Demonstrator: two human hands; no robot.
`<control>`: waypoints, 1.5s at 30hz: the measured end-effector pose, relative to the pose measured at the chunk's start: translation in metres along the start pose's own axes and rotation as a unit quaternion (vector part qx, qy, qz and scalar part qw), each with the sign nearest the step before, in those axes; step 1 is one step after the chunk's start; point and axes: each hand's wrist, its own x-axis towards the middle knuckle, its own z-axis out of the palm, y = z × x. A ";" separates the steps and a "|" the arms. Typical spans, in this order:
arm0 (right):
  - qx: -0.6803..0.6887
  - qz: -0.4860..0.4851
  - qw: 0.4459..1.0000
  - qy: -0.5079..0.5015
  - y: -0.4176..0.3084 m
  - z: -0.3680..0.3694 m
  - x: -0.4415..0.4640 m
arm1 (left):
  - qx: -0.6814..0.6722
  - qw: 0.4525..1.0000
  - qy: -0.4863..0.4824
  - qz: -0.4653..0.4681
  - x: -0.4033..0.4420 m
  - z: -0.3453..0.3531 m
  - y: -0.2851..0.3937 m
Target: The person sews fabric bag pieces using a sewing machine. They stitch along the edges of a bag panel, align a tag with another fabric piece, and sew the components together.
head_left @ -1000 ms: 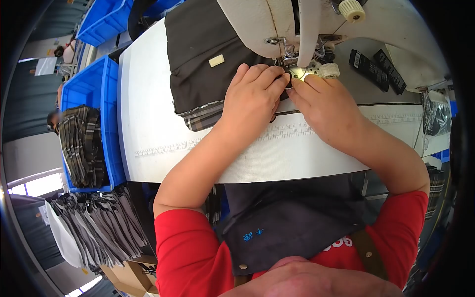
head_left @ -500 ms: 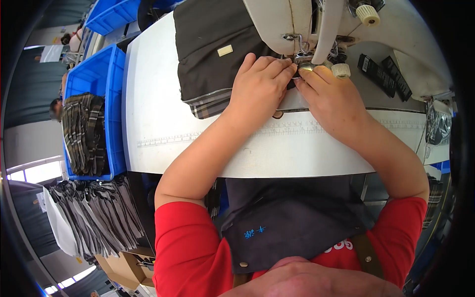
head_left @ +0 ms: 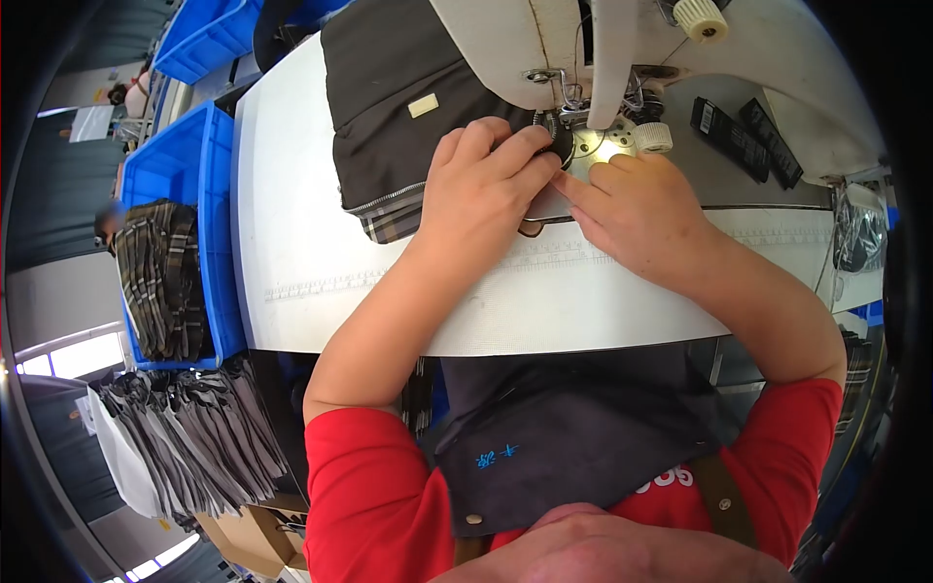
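Note:
A dark fabric piece (head_left: 389, 126) with a metal zip, a plaid layer below it and a small pale label lies left of the sewing machine's needle area. My left hand (head_left: 486, 189) rests over its right end, fingers bent and closed on the dark fabric beside the presser foot. My right hand (head_left: 637, 209) is just right of it, fingers curled, one fingertip meeting the left fingers at the fabric's edge. Whatever is between the right fingertips is hidden. The sewing machine (head_left: 535, 49) stands above both hands, its lit needle plate (head_left: 601, 146) exposed between them.
Two black tags (head_left: 731, 141) lie on the machine bed at right. A printed ruler (head_left: 573, 255) crosses the white table (head_left: 292, 214). At left, a blue bin (head_left: 222, 233) holds plaid cloth (head_left: 160, 282); grey pieces (head_left: 194, 437) hang below it. A cardboard box (head_left: 248, 539) sits lower left.
Both hands have come away from under the presser foot, slightly down and left, with the fabric's end. The lit needle plate is now exposed. My left fingers are more bent.

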 end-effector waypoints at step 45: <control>0.171 -0.046 0.979 -0.104 -0.001 -0.003 0.015 | -0.084 0.964 -0.107 -0.226 -0.038 -0.030 -0.054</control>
